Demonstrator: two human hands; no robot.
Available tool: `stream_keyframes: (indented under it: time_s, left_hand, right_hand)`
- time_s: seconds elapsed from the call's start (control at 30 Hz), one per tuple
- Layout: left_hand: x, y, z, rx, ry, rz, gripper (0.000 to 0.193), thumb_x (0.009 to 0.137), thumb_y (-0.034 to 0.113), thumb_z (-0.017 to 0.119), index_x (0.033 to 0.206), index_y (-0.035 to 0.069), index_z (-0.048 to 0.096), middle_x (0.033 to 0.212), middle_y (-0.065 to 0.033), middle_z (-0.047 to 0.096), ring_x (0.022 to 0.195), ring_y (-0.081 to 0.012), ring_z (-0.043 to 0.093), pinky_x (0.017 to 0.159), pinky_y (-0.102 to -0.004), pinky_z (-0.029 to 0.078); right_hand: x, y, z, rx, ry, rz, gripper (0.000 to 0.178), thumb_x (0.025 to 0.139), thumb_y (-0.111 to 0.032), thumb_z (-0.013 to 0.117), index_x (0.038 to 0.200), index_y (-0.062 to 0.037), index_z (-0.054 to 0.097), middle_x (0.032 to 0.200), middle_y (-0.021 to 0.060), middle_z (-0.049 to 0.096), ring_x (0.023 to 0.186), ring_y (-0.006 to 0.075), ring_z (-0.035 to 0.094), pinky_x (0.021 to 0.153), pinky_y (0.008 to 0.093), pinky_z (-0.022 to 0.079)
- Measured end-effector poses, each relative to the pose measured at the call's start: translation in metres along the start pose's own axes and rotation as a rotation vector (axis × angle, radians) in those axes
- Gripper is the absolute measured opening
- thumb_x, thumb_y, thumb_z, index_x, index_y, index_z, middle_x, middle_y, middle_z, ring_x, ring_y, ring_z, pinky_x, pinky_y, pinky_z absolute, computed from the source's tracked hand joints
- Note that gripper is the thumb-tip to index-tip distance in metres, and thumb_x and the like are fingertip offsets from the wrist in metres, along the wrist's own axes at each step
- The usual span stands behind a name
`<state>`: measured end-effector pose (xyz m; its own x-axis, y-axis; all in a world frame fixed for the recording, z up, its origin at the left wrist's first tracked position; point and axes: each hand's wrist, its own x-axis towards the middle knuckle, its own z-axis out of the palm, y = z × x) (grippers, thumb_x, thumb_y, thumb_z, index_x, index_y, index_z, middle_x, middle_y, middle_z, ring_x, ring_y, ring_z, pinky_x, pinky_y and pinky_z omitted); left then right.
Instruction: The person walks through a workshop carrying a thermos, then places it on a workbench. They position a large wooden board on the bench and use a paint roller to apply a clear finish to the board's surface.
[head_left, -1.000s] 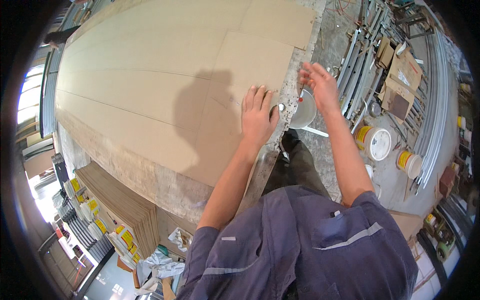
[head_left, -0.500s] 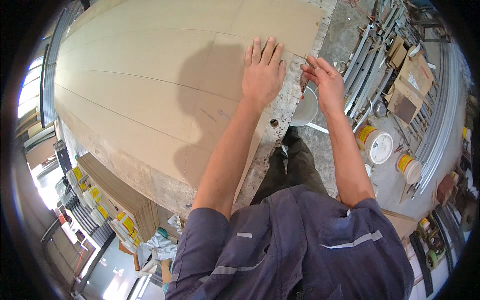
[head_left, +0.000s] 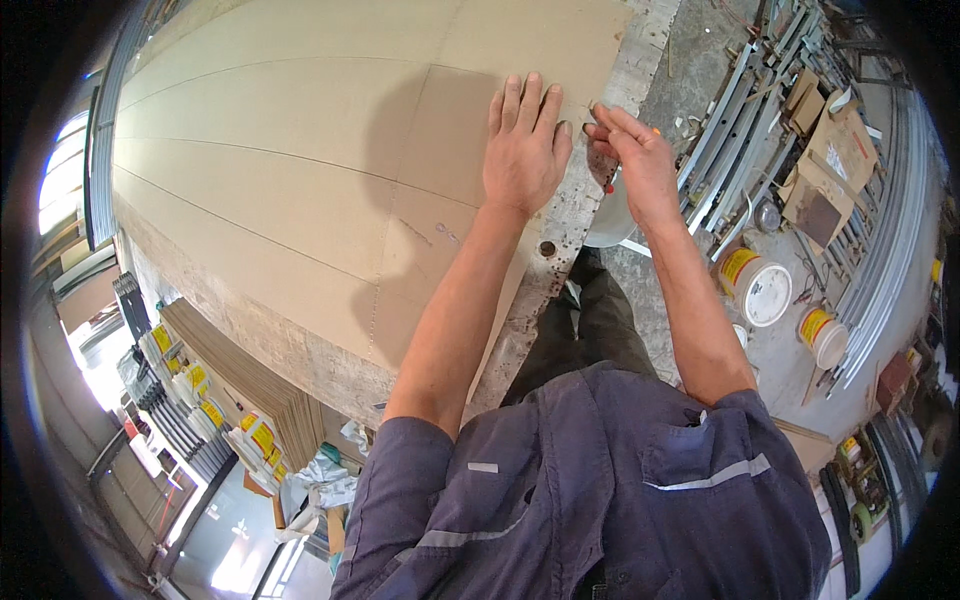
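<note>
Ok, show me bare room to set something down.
The cardboard left of the left hand, past the shadow, lies bare; so does a floor strip between the table edge and the bars. It's crowded farther right, among bars and buckets.

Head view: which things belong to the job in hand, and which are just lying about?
In use:
- brown sheet, under the left hand
- worktable, right hand at its edge

Apparently lying about:
- lidded buckets
- metal bars
- cardboard
</note>
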<state>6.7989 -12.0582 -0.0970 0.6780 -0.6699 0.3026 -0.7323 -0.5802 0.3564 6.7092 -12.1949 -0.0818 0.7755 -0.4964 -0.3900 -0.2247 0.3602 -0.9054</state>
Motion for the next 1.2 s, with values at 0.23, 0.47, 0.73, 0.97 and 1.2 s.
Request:
stream_keyframes:
  time_s: [0.23,0.47,0.73,0.97,1.2]
  left_hand:
    - [-0.003,-0.003,0.008,0.018,0.041,0.032,0.043,0.093,0.024,0.058,0.133,0.007,0.058,0.144,-0.0179,0.047,0.137,-0.0385,0.039,0.114,-0.0498,0.028]
    - [-0.007,-0.005,0.007,0.013,0.04,0.043,0.044,0.091,0.024,0.059,0.131,0.006,0.058,0.144,-0.0173,0.047,0.136,-0.0382,0.039,0.114,-0.0495,0.028]
    - [-0.013,-0.03,-0.005,-0.255,0.048,0.078,0.034,0.092,0.016,0.059,0.124,0.007,0.064,0.136,-0.017,0.056,0.134,-0.0397,0.043,0.111,-0.0446,0.036]
    - [-0.11,-0.025,-0.063,-0.405,-0.003,-0.237,0.029,0.094,0.01,0.056,0.122,0.005,0.065,0.134,-0.016,0.059,0.134,-0.0327,0.046,0.11,-0.0407,0.038]
    - [-0.316,-0.015,-0.166,-0.104,0.28,-0.731,0.031,0.096,0.005,0.051,0.124,-0.002,0.06,0.129,-0.0174,0.061,0.124,-0.0282,0.055,0.105,-0.0368,0.042]
  right_hand:
    - [-0.003,-0.005,0.0,-0.185,-0.04,0.0,0.042,0.095,-0.006,0.047,0.134,0.0072,0.053,0.132,0.0163,0.06,0.108,0.0176,0.064,0.092,0.0276,0.049]
    - [-0.001,-0.001,0.001,-0.139,-0.056,0.023,0.04,0.095,-0.006,0.047,0.132,0.0064,0.056,0.129,0.0127,0.063,0.106,0.016,0.064,0.092,0.0273,0.049]
    - [0.006,0.022,-0.001,-0.096,-0.026,-0.112,0.036,0.093,-0.009,0.051,0.125,0.0034,0.063,0.112,0.0111,0.07,0.092,0.014,0.066,0.083,0.0254,0.051]
    - [-0.001,0.021,0.002,-0.051,-0.052,-0.017,0.034,0.095,-0.005,0.051,0.125,0.0075,0.06,0.117,0.0147,0.068,0.094,0.0164,0.068,0.078,0.0241,0.052]
    - [-0.043,0.029,0.011,-0.007,-0.064,0.044,0.043,0.094,-0.002,0.05,0.135,0.0117,0.049,0.13,0.0176,0.061,0.094,0.0189,0.068,0.077,0.0249,0.053]
